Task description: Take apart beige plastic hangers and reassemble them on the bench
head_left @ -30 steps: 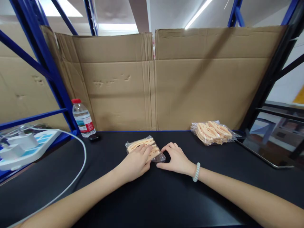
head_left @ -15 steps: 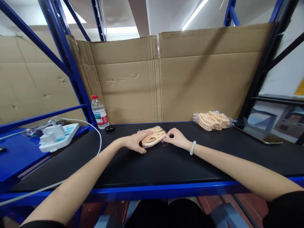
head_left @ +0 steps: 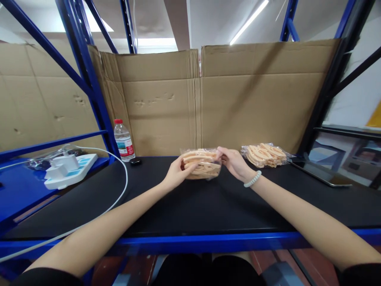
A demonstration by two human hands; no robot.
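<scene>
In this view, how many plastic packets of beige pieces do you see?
2: a held packet between the left hand and right hand, and another packet farther right on the black table. More may be hidden beneath that one.

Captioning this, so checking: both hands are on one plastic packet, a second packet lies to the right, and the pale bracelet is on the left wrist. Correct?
Not quite: the pale bracelet is on the right wrist, as the head view shows. Otherwise, the left hand and right hand are on one plastic packet; a second packet lies to the right.
</scene>
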